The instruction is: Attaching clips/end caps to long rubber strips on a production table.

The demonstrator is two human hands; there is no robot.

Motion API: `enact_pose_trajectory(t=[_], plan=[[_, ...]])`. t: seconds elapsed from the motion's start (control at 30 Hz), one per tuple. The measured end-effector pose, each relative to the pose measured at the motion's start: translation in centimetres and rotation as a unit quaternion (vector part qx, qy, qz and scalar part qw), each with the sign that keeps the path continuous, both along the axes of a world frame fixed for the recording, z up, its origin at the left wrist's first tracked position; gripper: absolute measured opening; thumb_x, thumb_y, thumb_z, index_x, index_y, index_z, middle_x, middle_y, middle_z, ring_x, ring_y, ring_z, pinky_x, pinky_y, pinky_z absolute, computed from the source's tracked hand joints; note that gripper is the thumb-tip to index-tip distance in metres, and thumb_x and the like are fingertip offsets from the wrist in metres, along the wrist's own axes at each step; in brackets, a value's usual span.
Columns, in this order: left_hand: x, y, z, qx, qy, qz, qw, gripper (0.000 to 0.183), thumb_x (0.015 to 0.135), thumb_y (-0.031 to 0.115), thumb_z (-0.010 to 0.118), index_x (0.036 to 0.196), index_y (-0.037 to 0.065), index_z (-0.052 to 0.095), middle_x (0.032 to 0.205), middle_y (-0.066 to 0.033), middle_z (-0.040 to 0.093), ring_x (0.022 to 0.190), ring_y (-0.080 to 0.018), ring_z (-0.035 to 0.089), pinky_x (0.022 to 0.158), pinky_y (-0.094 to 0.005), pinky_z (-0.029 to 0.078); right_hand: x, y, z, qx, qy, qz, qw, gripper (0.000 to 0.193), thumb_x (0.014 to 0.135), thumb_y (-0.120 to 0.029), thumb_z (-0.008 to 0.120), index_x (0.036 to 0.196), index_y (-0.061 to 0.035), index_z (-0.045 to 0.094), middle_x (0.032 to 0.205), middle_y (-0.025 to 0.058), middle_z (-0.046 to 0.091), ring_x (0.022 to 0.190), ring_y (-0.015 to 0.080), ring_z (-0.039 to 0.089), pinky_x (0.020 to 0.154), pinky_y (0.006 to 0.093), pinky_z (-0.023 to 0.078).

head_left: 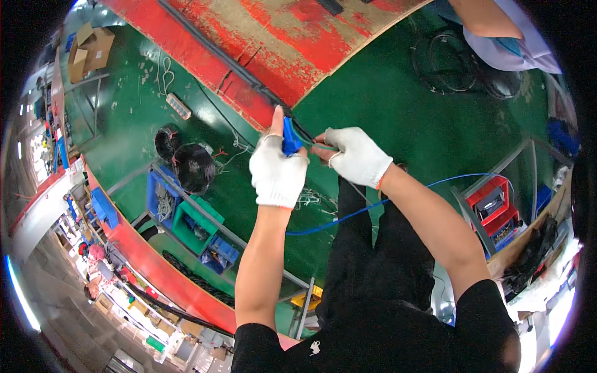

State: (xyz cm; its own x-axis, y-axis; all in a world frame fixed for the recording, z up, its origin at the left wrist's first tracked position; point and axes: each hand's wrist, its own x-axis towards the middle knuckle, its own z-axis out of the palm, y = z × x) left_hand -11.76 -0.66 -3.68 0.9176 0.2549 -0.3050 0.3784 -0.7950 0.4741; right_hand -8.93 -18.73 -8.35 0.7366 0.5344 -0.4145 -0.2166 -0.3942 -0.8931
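Observation:
Both my hands wear white gloves with bare fingertips. My left hand point(278, 168) is closed around a blue plastic piece point(290, 138) at the corner of the red worn workbench point(336, 46). Its index finger points up along the end of a black cable bundle point(245, 73), which runs along the bench edge. Just to the right, my right hand point(357, 154) pinches a thin dark cable point(303, 132) that leads from the bundle's end. How the blue piece sits against the cable is partly hidden by my fingers.
Below, on the green floor, lie black cable coils point(194, 168) and a power strip point(178, 106). Blue and green bins point(198, 217) stand left, a red bin point(491, 198) right. A blue hose point(354, 214) crosses near my legs. Another person's arm point(488, 18) shows upper right.

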Motion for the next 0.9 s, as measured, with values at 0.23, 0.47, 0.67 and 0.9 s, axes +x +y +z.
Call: enact_pose_trajectory(t=[0.23,0.47,0.67,0.9], plan=[[2.2,1.1,1.3,0.001,0.038,-0.048,0.998,0.082,0.077,0.01,0.076,0.156,0.016,0.056,0.095,-0.0191,0.069,0.082,-0.0314,0.07,0.082,-0.0377,0.055,0.8,-0.7,0.0,0.003,0.107,-0.043,0.993,0.036,0.1,-0.03,0.066,0.115,0.0007,0.075,0.086,0.0202,0.075,0.082,0.0308,0.075,0.077,0.042,0.056],[1.9,1.2,1.1,0.006,0.037,-0.063,0.997,0.088,0.074,0.01,0.078,0.158,0.013,0.052,0.099,-0.0216,0.069,0.091,-0.0388,0.072,0.086,-0.0433,0.057,1.4,0.5,-1.3,0.037,0.078,-0.036,0.996,0.034,0.098,-0.026,0.065,0.116,0.0014,0.074,0.091,0.0216,0.075,0.087,0.0291,0.074,0.081,0.0404,0.056],[1.5,0.5,0.3,-0.001,0.013,-0.056,0.998,0.085,0.077,0.011,0.075,0.158,0.013,0.051,0.099,-0.0209,0.069,0.09,-0.0376,0.072,0.084,-0.0436,0.057,2.2,2.5,-2.3,0.041,0.04,-0.061,0.996,0.034,0.099,-0.024,0.064,0.113,0.0057,0.072,0.103,0.0292,0.073,0.095,0.0425,0.073,0.085,0.045,0.055],[2.4,0.7,-0.8,0.213,-0.025,-0.122,0.969,0.08,0.078,0.014,0.074,0.156,0.019,0.056,0.095,-0.0204,0.07,0.082,-0.0371,0.072,0.079,-0.0449,0.057,2.1,2.8,-0.6,0.021,0.046,-0.092,0.994,0.032,0.098,-0.026,0.067,0.103,0.0046,0.072,0.103,0.0323,0.071,0.102,0.0488,0.069,0.086,0.0491,0.055]])
